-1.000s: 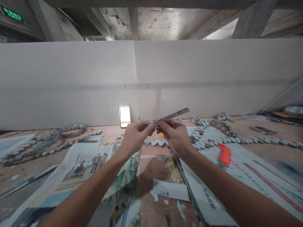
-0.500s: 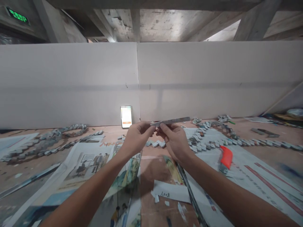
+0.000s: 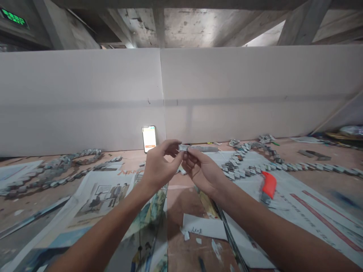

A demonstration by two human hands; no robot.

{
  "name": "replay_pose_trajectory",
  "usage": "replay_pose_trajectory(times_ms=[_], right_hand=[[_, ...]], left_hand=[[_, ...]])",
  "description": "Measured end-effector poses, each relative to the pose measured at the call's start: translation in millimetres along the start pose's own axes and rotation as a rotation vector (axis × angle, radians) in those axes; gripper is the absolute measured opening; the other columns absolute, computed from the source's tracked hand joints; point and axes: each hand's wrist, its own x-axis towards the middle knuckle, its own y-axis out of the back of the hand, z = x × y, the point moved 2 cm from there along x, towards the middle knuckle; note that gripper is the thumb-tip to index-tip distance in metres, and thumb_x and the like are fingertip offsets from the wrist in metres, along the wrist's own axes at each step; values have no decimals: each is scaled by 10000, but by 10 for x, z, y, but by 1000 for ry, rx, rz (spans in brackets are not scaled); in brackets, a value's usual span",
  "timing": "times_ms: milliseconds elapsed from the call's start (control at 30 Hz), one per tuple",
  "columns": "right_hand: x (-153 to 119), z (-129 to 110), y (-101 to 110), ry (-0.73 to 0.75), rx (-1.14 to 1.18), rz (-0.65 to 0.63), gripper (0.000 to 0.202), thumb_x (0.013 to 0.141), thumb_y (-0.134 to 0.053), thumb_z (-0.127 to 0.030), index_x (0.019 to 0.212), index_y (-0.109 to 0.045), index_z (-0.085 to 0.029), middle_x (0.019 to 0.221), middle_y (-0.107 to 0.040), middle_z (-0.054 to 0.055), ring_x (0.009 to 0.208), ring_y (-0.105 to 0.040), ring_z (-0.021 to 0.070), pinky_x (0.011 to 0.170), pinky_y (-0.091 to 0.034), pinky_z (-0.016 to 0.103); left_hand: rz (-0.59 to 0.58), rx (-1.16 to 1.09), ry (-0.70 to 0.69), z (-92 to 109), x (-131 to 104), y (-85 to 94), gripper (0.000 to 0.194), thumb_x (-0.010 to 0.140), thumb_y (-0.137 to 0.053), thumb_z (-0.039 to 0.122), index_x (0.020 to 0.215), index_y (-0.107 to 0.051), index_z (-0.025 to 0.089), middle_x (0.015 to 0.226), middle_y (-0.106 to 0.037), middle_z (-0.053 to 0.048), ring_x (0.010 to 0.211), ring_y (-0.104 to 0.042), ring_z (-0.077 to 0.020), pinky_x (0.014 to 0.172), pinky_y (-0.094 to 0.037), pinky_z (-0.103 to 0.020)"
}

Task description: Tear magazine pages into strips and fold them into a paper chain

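A narrow folded newspaper strip (image 3: 208, 149) is held level above the middle of the table, its free end pointing right. My right hand (image 3: 202, 170) pinches it between thumb and fingers near its left part. At the strip's left end, my left hand (image 3: 161, 160) has its thumb and index finger closed about the tip; the exact contact there is small. Behind and right of my hands lies a zigzag chain of folded paper (image 3: 249, 170). Below them are a torn white paper piece (image 3: 204, 226) and small scraps.
A lit phone (image 3: 149, 139) leans against the white partition (image 3: 85, 98). Newspaper sheets (image 3: 96, 211) cover parts of the table. Another paper chain (image 3: 53, 170) lies left. A red-handled tool (image 3: 269, 185) and a long metal ruler (image 3: 36, 216) rest on the table.
The strip has turned so its flat face shows more, and its right end has dropped slightly. My left fingers have shifted around its left end. The view has moved slightly.
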Motion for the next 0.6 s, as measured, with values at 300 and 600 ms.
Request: replay_pose_trajectory(times_ms=[300, 600], right_hand=[[22, 8, 31, -15, -126, -130, 109, 709, -716, -258, 694, -627, -196, 546, -587, -13, 509, -554, 116, 442, -433, 231], [-59, 14, -39, -79, -36, -62, 51, 718, -698, -211, 694, -666, -178, 645, -611, -2, 569, -546, 85, 538, -477, 198]], left_hand=[[-93, -142, 15, -12, 62, 58, 196, 773, -633, 227, 958, -675, 182, 864, -696, -54, 763, -660, -169, 725, -532, -287], [-52, -137, 97, -51, 74, 85, 208, 777, -612, 226, 967, -681, 175, 847, -699, -60, 785, -654, -178, 730, -525, -298]])
